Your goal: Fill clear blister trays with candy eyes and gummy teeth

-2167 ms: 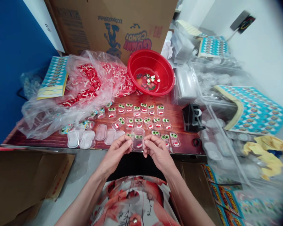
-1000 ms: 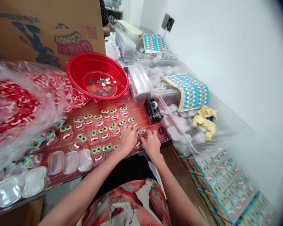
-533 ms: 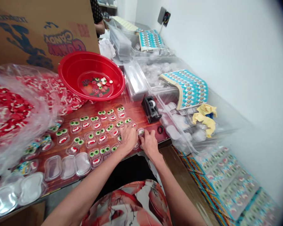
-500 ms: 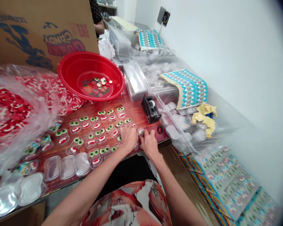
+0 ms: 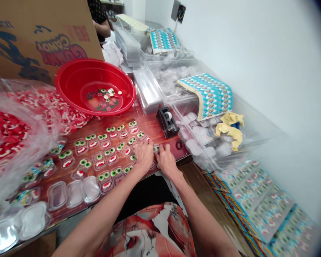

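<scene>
My left hand (image 5: 144, 157) is bent over the right end of the rows of small clear trays, its fingertips pointing down and partly hidden. Close beside it, my right hand (image 5: 166, 160) has thumb and fingers closed at the edge of a clear plastic tray (image 5: 156, 147) with a green gummy eye in it. Rows of filled trays spread to the left, most with a pair of green gummy eyes (image 5: 104, 176) above red-and-white gummy teeth (image 5: 106, 186). Flat clear plastic pieces (image 5: 57, 195) lie at the table's front left.
A red basin (image 5: 96, 67) holds a few gummy eyes. A plastic bag of gummy teeth (image 5: 10, 121) lies left, before a carton (image 5: 66, 21). A black tape dispenser (image 5: 167, 123), a black ring (image 5: 179, 144) and a clear bin (image 5: 200, 157) stand right. Another person's arm (image 5: 103, 29) shows behind.
The view has turned slightly to the right, so the table's contents sit further left. Both hands stay at the same trays, with only small finger movement.
</scene>
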{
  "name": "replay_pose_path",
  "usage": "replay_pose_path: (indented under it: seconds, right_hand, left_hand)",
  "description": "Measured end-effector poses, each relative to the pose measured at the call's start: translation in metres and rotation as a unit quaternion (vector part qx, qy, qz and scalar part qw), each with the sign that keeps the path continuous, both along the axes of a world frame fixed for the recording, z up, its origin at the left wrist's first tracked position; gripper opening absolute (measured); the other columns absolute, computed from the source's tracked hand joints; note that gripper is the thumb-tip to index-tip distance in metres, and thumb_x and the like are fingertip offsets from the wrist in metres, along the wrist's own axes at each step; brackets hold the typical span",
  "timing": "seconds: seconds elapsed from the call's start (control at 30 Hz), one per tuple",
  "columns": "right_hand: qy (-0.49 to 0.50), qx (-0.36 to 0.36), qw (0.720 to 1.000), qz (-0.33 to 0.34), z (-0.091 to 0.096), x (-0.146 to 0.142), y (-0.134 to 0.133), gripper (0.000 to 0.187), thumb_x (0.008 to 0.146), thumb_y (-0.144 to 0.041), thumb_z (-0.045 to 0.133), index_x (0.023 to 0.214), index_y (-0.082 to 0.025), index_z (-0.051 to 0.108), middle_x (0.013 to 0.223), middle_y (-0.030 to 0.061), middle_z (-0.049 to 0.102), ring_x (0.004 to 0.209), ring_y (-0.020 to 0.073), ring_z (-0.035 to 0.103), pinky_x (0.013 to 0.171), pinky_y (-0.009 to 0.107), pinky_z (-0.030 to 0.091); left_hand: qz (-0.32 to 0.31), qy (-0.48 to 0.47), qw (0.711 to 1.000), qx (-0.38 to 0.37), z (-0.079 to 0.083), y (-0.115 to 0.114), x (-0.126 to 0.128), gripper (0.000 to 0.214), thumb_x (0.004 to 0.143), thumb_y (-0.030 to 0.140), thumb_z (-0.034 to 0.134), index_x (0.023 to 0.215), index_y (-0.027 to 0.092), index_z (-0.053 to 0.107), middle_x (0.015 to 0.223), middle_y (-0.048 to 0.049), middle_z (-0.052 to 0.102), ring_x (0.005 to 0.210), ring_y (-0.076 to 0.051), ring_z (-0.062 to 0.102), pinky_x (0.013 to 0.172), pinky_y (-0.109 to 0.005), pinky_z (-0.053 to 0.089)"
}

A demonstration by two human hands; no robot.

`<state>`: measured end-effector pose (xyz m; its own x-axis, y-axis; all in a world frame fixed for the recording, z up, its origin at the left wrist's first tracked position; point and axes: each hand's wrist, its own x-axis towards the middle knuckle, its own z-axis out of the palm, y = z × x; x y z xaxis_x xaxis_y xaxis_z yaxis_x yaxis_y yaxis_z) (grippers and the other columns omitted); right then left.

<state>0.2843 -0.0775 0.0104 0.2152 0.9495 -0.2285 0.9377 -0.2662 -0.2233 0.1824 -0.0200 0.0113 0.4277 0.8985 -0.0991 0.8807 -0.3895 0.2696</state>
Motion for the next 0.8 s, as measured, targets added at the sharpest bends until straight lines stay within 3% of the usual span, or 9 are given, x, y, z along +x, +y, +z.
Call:
replay_pose_path:
  seconds: [0.2, 0.37, 0.6, 0.8]
  right_hand:
    - [0.093, 0.082, 0.991, -0.045, -0.011, 0.007, -0.012, 0.049, 0.096, -0.025, 0.051, 0.142, -0.011, 0.047, 0.119, 0.0159, 0.052, 0.099, 0.0235, 0.062, 0.085, 0.034, 0.052]
    - [0.15, 0.156, 0.975, -0.05, -0.019, 0.015, -0.022, 0.044, 0.089, -0.019, 0.054, 0.133, -0.014, 0.057, 0.116, 0.014, 0.054, 0.102, 0.0238, 0.058, 0.095, 0.037, 0.049]
    - [0.078, 0.072, 0.994, -0.028, -0.011, 0.01, -0.015, 0.045, 0.095, -0.023, 0.052, 0.139, -0.011, 0.053, 0.118, 0.0147, 0.052, 0.096, 0.0216, 0.061, 0.084, 0.03, 0.051]
    - [0.032, 0.033, 0.999, -0.019, -0.003, 0.009, -0.007, 0.044, 0.098, -0.025, 0.048, 0.14, -0.01, 0.051, 0.119, 0.015, 0.051, 0.094, 0.021, 0.062, 0.08, 0.029, 0.05]
  left_hand:
    - [-0.017, -0.026, 1.0, -0.004, 0.003, -0.004, 0.002, 0.033, 0.094, 0.015, 0.04, 0.108, 0.018, 0.069, 0.118, -0.0146, 0.067, 0.112, -0.03, 0.06, 0.092, -0.04, 0.041]
    - [-0.013, -0.044, 0.998, -0.037, 0.004, -0.004, 0.002, 0.035, 0.092, 0.014, 0.04, 0.109, 0.016, 0.07, 0.115, -0.0147, 0.069, 0.108, -0.028, 0.062, 0.09, -0.037, 0.042]
    - [-0.011, -0.05, 0.998, -0.038, 0.001, 0.0, 0.004, 0.032, 0.095, 0.019, 0.039, 0.103, 0.016, 0.07, 0.109, -0.0158, 0.071, 0.104, -0.029, 0.064, 0.088, -0.039, 0.041]
    - [-0.004, -0.051, 0.998, -0.047, -0.002, 0.004, 0.009, 0.032, 0.095, 0.016, 0.037, 0.112, 0.018, 0.064, 0.115, -0.0142, 0.068, 0.102, -0.028, 0.064, 0.085, -0.039, 0.043]
